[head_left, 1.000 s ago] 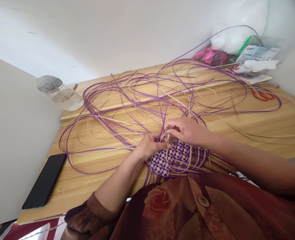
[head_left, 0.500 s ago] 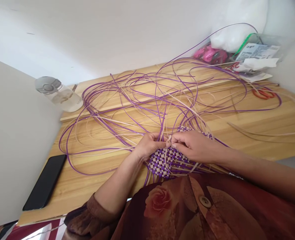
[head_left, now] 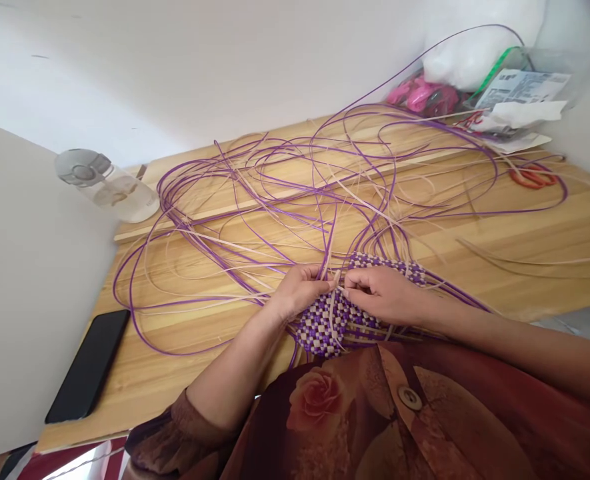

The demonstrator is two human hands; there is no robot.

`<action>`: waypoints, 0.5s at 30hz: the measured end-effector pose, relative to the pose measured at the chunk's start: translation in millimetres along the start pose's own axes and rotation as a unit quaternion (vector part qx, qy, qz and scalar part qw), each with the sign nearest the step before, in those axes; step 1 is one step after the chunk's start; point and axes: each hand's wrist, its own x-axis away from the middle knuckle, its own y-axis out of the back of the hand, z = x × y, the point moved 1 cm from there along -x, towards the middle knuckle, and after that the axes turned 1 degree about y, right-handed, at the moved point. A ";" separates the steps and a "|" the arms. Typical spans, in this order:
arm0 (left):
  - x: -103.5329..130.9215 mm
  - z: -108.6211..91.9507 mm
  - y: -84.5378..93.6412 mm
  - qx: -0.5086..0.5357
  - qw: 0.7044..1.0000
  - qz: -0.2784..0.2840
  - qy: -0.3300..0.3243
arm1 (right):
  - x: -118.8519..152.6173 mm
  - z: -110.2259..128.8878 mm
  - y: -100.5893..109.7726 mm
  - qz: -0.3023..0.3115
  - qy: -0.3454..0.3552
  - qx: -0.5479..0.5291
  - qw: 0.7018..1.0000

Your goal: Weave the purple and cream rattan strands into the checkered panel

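A woven piece of purple and beige strips lies at the table's front edge, close to my body. My left hand is closed at its upper edge, thumb and fingers pinching the weave and strips there. From the right, my right hand pinches a beige strip between thumb and forefinger, very near the left fingertips. Another woven section shows behind the right hand. Long loose purple and beige strips fan out from the weave over the table. The fingertips partly hide the strip's crossing.
On the wooden table a black phone lies at left, with a clear bottle behind it. Orange-handled scissors are at right. Plastic bags and papers fill the back right corner against the wall.
My right hand has shifted slightly right and down, away from the left fingertips, uncovering more of the rear woven section. My left hand stays nearly in place. The camera view has tilted slightly.
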 end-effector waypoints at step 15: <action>-1.0 4.9 -4.1 -0.084 0.995 -0.037 -0.026 | 18.6 -23.8 -1.1 0.015 0.095 -0.048 0.994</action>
